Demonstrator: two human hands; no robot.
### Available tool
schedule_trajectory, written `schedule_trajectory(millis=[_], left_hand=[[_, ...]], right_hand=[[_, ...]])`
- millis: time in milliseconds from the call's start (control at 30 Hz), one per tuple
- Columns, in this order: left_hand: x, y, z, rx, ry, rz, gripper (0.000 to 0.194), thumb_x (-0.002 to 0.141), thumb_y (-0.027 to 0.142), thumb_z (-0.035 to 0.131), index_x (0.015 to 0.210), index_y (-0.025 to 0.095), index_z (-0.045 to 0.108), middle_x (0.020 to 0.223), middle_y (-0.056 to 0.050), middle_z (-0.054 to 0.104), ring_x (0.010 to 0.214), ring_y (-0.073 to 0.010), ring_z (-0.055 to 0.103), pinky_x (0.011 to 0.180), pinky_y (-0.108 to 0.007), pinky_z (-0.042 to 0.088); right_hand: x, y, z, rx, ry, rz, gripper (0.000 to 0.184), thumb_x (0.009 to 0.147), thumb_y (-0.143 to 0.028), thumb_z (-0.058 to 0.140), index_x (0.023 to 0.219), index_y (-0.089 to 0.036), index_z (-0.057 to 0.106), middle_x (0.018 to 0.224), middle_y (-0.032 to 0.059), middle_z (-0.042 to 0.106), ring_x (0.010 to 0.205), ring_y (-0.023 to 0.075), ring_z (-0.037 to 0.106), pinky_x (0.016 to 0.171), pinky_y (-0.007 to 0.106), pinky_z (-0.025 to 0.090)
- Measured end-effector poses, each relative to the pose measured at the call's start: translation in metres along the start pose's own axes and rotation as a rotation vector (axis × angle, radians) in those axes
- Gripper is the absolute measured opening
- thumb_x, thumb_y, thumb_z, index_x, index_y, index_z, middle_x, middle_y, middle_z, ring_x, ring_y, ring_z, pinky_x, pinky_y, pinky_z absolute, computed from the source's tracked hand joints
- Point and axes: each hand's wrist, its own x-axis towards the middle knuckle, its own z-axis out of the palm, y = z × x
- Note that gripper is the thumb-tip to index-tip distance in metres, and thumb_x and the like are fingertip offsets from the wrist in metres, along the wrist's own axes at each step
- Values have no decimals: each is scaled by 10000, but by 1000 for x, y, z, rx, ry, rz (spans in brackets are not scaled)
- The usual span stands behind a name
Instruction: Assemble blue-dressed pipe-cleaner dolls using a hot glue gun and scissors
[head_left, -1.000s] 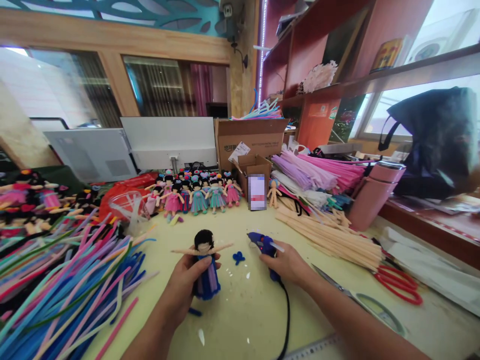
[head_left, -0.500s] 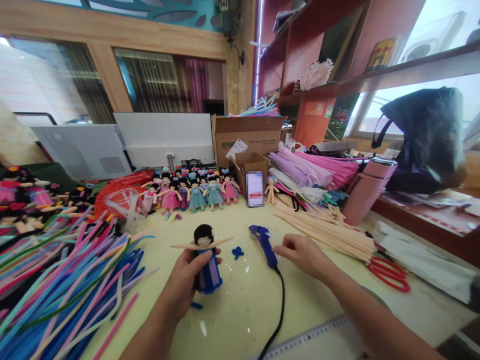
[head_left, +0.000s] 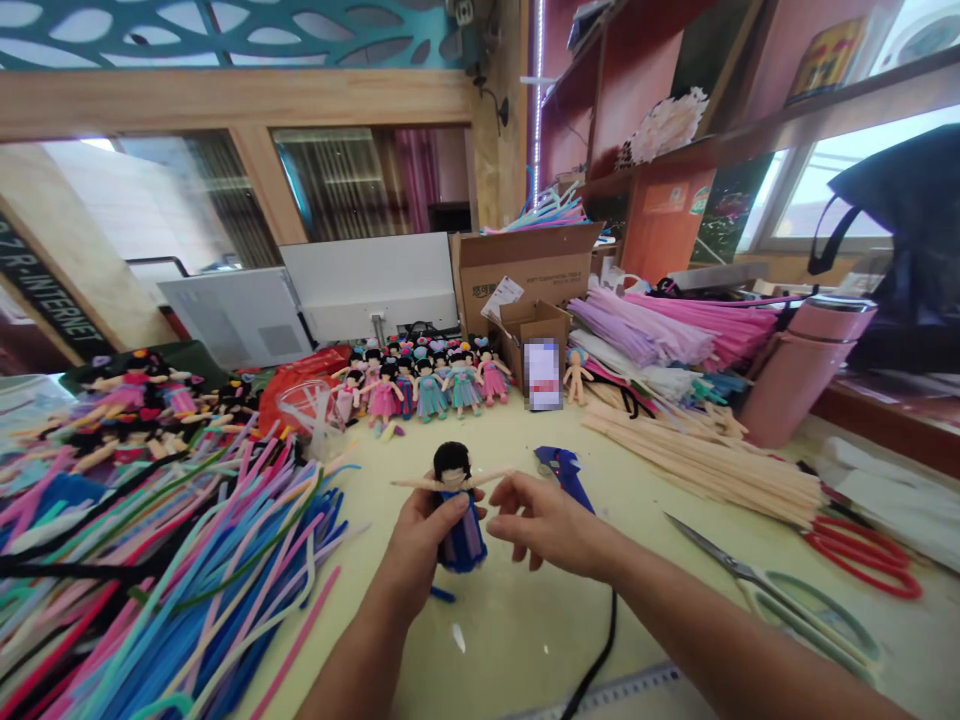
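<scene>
My left hand (head_left: 420,545) is closed around the skirt of a small doll (head_left: 457,505) with black hair, a blue dress and beige arms stretched sideways, holding it upright above the yellow table (head_left: 517,620). Just right of the doll, my right hand (head_left: 544,520) has its thumb and fingers drawn together in a pinch near the doll's arm; what they hold, if anything, is too small to make out. A blue glue gun (head_left: 564,470) lies on the table right behind that hand, with its black cord (head_left: 600,640) running toward me.
A big heap of coloured pipe cleaners (head_left: 187,560) covers the left. Finished dolls (head_left: 420,385) stand in a row at the back by cardboard boxes (head_left: 525,265). Beige stems (head_left: 705,465), a pink tumbler (head_left: 802,365), green-handled scissors (head_left: 787,600) and red scissors (head_left: 862,555) lie right.
My right hand let go of the glue gun, left it on the table, and came left up to the doll. The small blue bow on the table is no longer in sight.
</scene>
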Motion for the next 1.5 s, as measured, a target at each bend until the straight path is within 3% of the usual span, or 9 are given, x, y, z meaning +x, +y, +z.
schedule_trajectory(millis=[200,433,533,633,733,833,967,1167,1500], left_hand=[[2,-2,0,218,-9,130,281,631,277,735,891,191,673,838,-33,707,816,-213,632,723,-284,471],[1,-2,8,332,-10,114,242,593,275,753,811,185,697,765,-34,693,758,-207,615,677,-265,465],[4,-2,5,271,76,75,293,582,291,759,840,182,671,777,-36,705,737,-207,641,658,-277,486],[8,0,-2,146,215,50,364,569,331,763,867,179,620,798,-33,703,727,-224,662,580,-295,512],[12,4,-7,49,290,24,346,580,307,745,867,184,595,783,-14,686,713,-220,663,508,-284,515],[14,6,-8,-8,304,1,292,611,267,716,861,191,584,755,-2,683,683,-196,660,491,-267,513],[14,6,-7,-19,282,-16,271,617,253,707,849,184,584,738,-3,685,655,-185,661,497,-262,513],[9,8,-5,-9,225,-17,349,570,288,738,865,179,587,801,-28,705,735,-216,678,545,-272,514],[6,7,-4,17,153,-3,390,549,316,757,871,160,601,841,-50,711,714,-200,664,557,-265,505]], right_hand=[[9,19,8,197,180,-135,519,670,-279,704,1118,-197,453,842,-18,529,591,78,523,481,202,451],[1,25,1,-2,331,-352,626,641,-275,758,1201,-225,481,1051,57,568,952,176,553,744,290,481],[-1,22,-8,-69,367,-364,533,731,-304,685,1211,-203,477,1034,62,587,918,168,569,732,284,485],[-1,22,-19,-260,412,-325,237,884,-266,477,1092,-179,549,912,49,623,826,148,589,728,279,473],[-1,23,-25,-591,358,-259,234,892,-128,392,1025,-157,583,937,79,637,884,167,593,784,288,443],[0,23,-20,-904,211,-128,314,814,-6,395,1040,-142,566,1035,120,609,920,198,595,758,295,436],[9,18,-4,-1123,95,-11,351,801,29,353,1070,-118,524,1096,160,561,867,218,622,678,313,449],[28,19,1,-1179,42,40,299,810,-3,375,1032,-107,547,1070,166,553,906,256,624,697,342,452],[35,24,-8,-1047,33,8,186,798,-86,504,971,-135,549,1065,130,571,863,213,617,652,276,396]])
